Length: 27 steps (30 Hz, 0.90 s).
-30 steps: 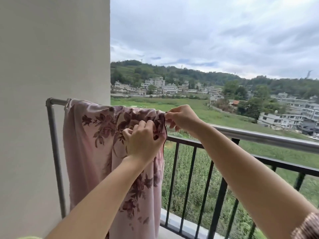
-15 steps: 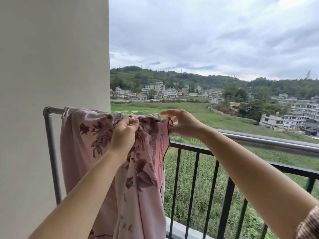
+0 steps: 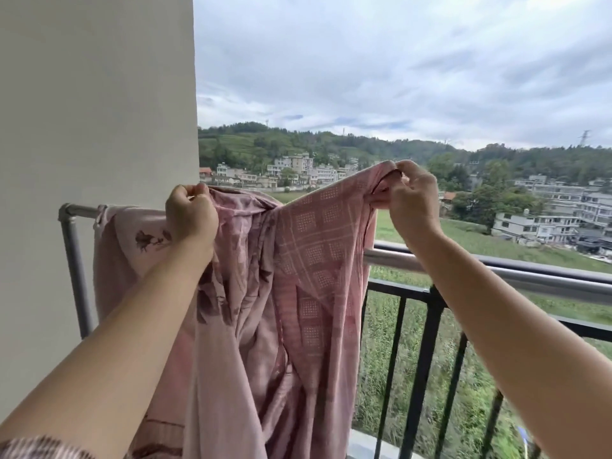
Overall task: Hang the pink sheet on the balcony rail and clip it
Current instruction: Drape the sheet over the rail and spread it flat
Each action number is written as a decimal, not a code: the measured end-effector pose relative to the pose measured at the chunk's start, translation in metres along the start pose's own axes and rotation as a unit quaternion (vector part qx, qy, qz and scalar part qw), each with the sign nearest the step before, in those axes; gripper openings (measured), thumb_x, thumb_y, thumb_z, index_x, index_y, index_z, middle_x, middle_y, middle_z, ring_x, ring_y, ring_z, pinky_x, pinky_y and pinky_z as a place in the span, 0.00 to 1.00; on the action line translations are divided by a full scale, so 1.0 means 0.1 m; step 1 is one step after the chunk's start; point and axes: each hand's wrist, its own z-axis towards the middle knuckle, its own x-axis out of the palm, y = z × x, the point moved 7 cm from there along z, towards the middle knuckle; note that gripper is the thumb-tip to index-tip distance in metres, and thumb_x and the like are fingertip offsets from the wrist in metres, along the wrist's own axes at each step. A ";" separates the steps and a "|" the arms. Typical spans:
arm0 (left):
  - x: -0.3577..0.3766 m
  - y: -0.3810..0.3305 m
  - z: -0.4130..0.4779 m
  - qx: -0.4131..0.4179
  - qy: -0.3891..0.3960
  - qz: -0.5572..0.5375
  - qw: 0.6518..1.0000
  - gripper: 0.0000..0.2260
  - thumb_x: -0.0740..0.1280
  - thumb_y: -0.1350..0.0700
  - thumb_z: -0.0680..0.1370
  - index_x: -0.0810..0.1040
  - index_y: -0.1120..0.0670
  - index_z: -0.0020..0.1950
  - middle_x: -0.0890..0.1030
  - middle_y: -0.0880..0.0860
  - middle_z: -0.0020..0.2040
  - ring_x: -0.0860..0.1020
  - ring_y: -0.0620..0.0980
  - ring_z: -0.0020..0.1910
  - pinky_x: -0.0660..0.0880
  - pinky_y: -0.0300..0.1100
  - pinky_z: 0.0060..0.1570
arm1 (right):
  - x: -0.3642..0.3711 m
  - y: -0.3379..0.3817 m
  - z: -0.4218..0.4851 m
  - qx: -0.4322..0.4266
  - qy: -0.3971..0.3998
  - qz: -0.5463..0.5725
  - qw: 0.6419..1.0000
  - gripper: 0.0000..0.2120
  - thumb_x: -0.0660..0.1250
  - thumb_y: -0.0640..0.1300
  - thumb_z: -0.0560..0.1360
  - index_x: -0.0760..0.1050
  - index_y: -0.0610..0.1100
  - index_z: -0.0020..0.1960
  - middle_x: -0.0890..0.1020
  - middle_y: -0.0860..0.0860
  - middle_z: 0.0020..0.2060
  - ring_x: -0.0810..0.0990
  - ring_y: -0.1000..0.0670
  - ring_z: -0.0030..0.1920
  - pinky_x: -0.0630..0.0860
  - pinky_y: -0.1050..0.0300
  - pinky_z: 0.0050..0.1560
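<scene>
— Over the grey rail at the left, where exactly is the pink sheet [image 3: 298, 276] placed?

— It is draped over the balcony rail [image 3: 496, 273] close to the white wall [image 3: 92, 111], bunched rather than spread. Its right top edge is lifted above the rail and drawn out toward the right.

— How are the hands engaged?

— The left hand [image 3: 190, 215] is closed around a gathered fold at the top left of the cloth, just above the rail. The right hand [image 3: 412, 202] is pinched on the raised upper edge, further right and higher. Both are seen to be holding cloth only.

— How can the sheet be expected to handle?

— Softness and lightness are suggested by the loose folds; no stiffness is shown. It would probably be best gripped along the top hem, with the hands kept well apart, so that the bunched middle can be pulled flat. Sliding off the smooth rail is judged possible until clips are applied.

— Are clips or any containers to be seen?

— None can be made out; no basket or peg holder is shown. Beyond the dark railing bars [image 3: 427, 352], only fields and buildings are seen.
</scene>
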 end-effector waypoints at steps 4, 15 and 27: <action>0.12 -0.01 -0.24 0.032 0.007 0.119 0.992 0.12 0.63 0.54 0.79 0.77 0.62 0.54 0.79 0.62 0.56 0.76 0.60 0.54 0.70 0.46 0.51 | -0.64 0.08 0.02 -0.058 -0.092 -0.015 0.994 0.11 0.60 0.38 0.80 0.74 0.48 0.41 0.80 0.53 0.32 0.79 0.59 0.27 0.80 0.59 0.32; 1.24 -0.19 -2.78 0.211 0.250 0.278 0.903 0.24 0.62 0.37 0.75 0.69 0.55 0.60 0.77 0.58 0.54 0.79 0.58 0.50 0.78 0.52 0.49 | -1.11 0.27 -0.27 -0.154 0.209 -0.242 0.935 0.10 0.64 0.40 0.78 0.81 0.36 0.44 0.83 0.45 0.35 0.84 0.44 0.36 0.82 0.48 0.40; 1.13 -1.65 -3.62 0.089 0.360 -0.063 0.927 0.10 0.58 0.56 0.82 0.74 0.56 0.43 0.74 0.57 0.39 0.70 0.49 0.38 0.70 0.34 0.37 | -2.01 0.16 -0.02 -0.007 0.019 0.019 1.000 0.16 0.60 0.39 0.78 0.71 0.49 0.32 0.78 0.51 0.31 0.77 0.50 0.34 0.72 0.59 0.34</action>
